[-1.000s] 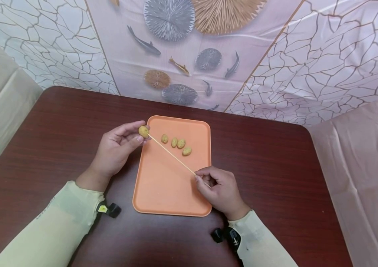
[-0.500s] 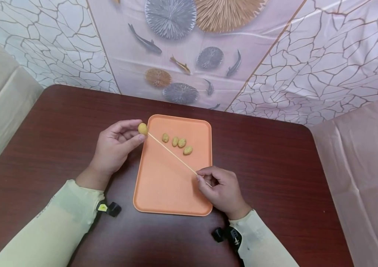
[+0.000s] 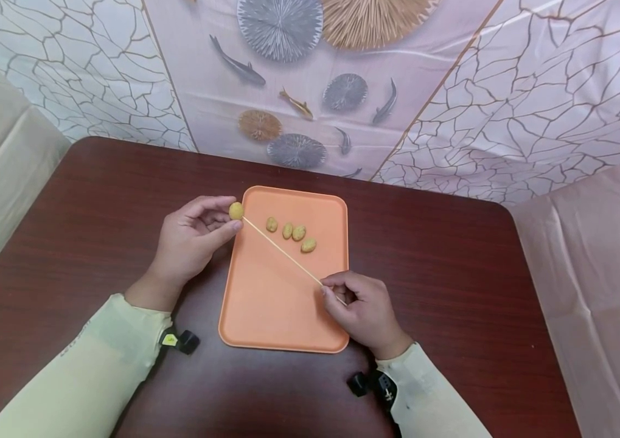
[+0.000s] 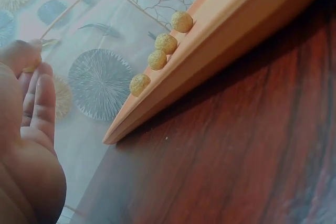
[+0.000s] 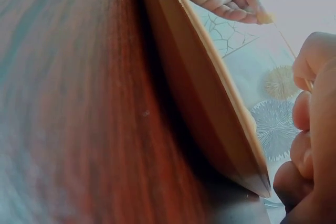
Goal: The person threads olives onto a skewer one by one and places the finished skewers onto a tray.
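Left hand [image 3: 186, 255]: a narrow pinch was formed by thumb and fingers, and a potato-like ball [image 3: 236, 211] was held in it beside the upper left part of the orange tray [image 3: 282, 316].
Held ball: it was gripped out at the fingertips, with its tray-facing side left exposed to the tip of a thin wooden skewer [image 3: 282, 251].
Tip and ball: the two were seen meeting, or very nearly so; whether the skin had been pierced could not be told. The step in hand was judged to be the threading of this ball, at its start.
Skewer: it was slanted across the tray from the ball down to the right hand [image 3: 361, 304], and no ball was seen along its bare shaft.
Four loose balls [image 3: 299, 233]: they were left unskewered on the upper half of the tray, the middle two close together.
Tray: it was laid flat on the dark wood-grain table [image 3: 435, 243].
Right hand: the skewer's lower part was pinched between thumb and forefinger over the tray's right side, the other fingers curled in. A straight, firm push seemed called for, with the ball braced and the left fingertips kept off the point's line.
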`<state>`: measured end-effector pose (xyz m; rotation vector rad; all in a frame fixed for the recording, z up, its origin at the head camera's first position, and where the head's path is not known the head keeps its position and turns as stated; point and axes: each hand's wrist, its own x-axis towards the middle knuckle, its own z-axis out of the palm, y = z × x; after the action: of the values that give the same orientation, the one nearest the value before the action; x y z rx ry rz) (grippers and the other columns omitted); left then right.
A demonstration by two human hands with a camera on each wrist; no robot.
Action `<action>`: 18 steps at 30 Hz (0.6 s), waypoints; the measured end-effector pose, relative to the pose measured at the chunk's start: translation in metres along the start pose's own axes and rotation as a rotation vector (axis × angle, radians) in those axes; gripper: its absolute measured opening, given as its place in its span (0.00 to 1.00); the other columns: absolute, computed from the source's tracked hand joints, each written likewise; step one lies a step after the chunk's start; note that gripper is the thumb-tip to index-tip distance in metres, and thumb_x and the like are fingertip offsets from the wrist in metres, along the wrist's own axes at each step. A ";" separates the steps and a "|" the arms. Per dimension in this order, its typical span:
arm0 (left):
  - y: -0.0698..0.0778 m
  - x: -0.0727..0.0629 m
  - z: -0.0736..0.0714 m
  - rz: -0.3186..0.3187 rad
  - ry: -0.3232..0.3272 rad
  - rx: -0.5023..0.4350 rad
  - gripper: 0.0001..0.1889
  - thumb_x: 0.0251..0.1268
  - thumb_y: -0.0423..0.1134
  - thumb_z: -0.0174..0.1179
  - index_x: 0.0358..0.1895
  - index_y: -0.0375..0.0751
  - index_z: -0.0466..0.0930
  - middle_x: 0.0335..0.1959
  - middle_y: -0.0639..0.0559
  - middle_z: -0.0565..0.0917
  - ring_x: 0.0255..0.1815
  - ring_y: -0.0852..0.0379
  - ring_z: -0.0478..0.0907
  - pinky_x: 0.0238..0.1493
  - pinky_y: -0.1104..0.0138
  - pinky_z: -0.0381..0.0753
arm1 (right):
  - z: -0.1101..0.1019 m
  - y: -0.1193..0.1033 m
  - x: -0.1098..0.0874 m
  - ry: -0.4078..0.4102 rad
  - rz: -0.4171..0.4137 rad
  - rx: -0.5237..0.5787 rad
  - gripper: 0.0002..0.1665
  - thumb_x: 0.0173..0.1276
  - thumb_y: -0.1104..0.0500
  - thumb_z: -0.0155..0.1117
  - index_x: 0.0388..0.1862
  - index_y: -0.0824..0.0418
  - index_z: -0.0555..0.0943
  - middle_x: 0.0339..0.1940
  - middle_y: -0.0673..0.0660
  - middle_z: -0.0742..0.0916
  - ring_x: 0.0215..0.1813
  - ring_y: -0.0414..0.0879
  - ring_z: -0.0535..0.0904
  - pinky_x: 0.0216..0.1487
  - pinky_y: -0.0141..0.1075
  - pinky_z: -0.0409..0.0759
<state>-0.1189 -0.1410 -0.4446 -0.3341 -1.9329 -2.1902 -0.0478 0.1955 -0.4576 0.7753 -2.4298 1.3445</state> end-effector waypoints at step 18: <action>0.006 -0.003 0.007 0.241 -0.073 0.687 0.19 0.62 0.30 0.84 0.56 0.41 0.96 0.39 0.51 0.91 0.38 0.56 0.90 0.43 0.78 0.89 | 0.002 -0.003 0.002 -0.016 0.003 -0.079 0.07 0.69 0.67 0.77 0.42 0.56 0.92 0.25 0.45 0.84 0.25 0.35 0.72 0.27 0.25 0.73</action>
<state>-0.1135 -0.1351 -0.4390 -0.4907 -2.3814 -1.2795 -0.0477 0.1921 -0.4558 0.7652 -2.4813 1.2397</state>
